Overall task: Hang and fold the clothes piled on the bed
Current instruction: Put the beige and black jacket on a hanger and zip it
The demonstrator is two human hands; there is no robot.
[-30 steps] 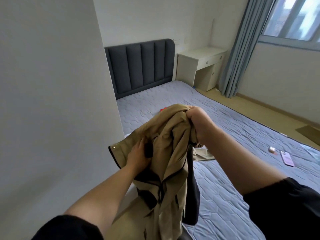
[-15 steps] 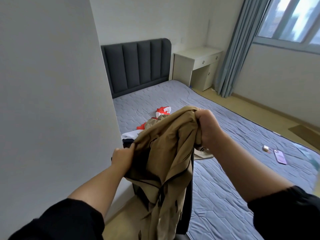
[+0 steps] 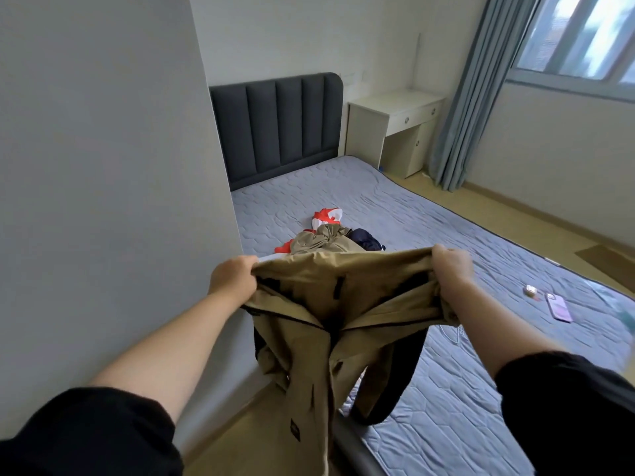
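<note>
A tan coat [image 3: 330,334] with dark lining hangs spread out in front of me, above the near edge of the bed [image 3: 446,389]. My left hand [image 3: 232,278] grips its left shoulder and my right hand [image 3: 450,266] grips its right shoulder, holding the top edge taut. Beyond the coat, a small pile of clothes [image 3: 330,238] lies on the bed: a tan piece, a red and white piece [image 3: 326,216] and a dark navy piece [image 3: 366,238]. The coat hides the near part of the pile.
A grey wall [image 3: 103,201] stands close on the left. On the bed's right side lie a purple phone [image 3: 560,307] and a small case [image 3: 531,290]. A dark headboard [image 3: 278,125], a white desk [image 3: 395,125], a blue curtain [image 3: 470,97] and a window are at the back.
My hands have moved apart, spreading the bunched coat open by its shoulders. The pile of clothes on the bed has come into view behind it.
</note>
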